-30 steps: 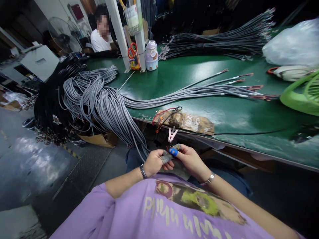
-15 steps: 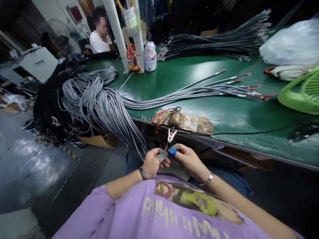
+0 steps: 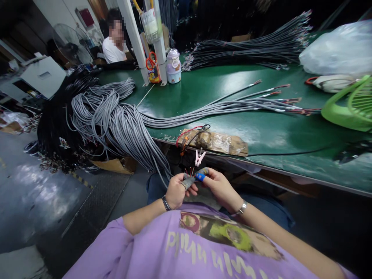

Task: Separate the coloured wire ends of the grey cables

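The left hand [image 3: 177, 190] gripped thin reddish wires [image 3: 191, 171]; the right hand [image 3: 218, 186] pinched them. Grey cables [image 3: 129, 124] hung off the desk [image 3: 215, 85] at left.

That one camera, worn on the head, peers forward and down, close above the hands [image 3: 176, 192] at six o'clock, facing the table [image 3: 200, 83] toward twelve.

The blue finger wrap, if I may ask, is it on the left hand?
No, the blue finger wrap is on the right hand, while the left hand wears a gray wrap.
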A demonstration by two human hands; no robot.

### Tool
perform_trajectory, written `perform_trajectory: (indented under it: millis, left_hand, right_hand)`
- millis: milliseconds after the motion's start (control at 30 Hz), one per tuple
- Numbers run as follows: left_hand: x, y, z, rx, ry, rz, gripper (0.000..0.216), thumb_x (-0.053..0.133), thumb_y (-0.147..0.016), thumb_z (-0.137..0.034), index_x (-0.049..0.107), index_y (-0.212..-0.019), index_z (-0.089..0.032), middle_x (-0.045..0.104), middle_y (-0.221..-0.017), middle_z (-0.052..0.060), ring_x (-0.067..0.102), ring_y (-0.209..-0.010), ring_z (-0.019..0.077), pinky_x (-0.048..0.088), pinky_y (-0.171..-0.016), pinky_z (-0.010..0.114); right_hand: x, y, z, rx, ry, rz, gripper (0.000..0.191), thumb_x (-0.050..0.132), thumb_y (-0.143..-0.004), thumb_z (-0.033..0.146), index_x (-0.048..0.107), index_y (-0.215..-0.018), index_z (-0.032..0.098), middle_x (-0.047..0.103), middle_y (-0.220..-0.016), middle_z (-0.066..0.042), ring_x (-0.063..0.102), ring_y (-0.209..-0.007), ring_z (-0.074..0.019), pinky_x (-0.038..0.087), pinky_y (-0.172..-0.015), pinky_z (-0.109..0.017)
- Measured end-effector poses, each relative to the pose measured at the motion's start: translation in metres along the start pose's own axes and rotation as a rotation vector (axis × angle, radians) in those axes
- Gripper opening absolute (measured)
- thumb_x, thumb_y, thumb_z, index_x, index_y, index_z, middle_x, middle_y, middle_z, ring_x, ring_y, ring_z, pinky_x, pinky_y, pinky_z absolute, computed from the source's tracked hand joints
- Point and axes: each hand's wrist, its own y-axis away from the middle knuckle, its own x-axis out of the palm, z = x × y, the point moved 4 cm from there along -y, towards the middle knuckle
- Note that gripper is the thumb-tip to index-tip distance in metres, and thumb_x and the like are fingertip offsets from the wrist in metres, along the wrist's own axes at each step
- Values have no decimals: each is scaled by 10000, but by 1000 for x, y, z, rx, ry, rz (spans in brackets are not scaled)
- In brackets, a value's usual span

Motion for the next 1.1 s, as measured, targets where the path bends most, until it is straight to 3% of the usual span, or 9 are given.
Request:
perform_trajectory:
  millis: [200,400,733,900,1100]
  left_hand:
    - [0,1,-2,19,-11,9,303,653,-695,-439,537,-676,-160,616,-561,2,564,-429,87,265,-383,175]
    - [-1,2,0,39,-54,51,315,649,-722,-450,532,-679,-161,608,-545,2,558,-425,92,274,-392,182]
    - [1,0,0,27,-21,24,357,655,-714,-501,538,-696,-164,606,-558,-2,559,-421,92,264,-376,185]
    - [-2,1,-5,36,4,4,306,666,-711,-430,530,-658,-160,594,-517,-11,519,-378,73,239,-364,181]
    - [0,7,-20,-7,86,101,345,703,-670,-450,530,-630,-154,585,-480,-5,488,-344,72,231,-345,183]
  right_hand:
    - [1,-1,1,44,-84,30,272,722,-652,415,599,-689,174,549,-635,11,439,-560,-106,382,-527,-245]
    - [8,0,7,19,-10,107,353,707,-671,509,610,-725,174,572,-647,13,461,-577,-114,385,-553,-259]
    - [7,0,0,-26,8,15,379,680,-693,555,588,-713,187,574,-647,5,472,-588,-122,416,-573,-267]
    - [2,-3,-4,63,-149,88,357,724,-679,515,603,-752,188,606,-732,-5,526,-647,-129,455,-625,-268]
    - [-18,-19,-2,243,-411,26,412,604,-779,600,630,-759,190,654,-762,-52,560,-591,-132,497,-602,-278]
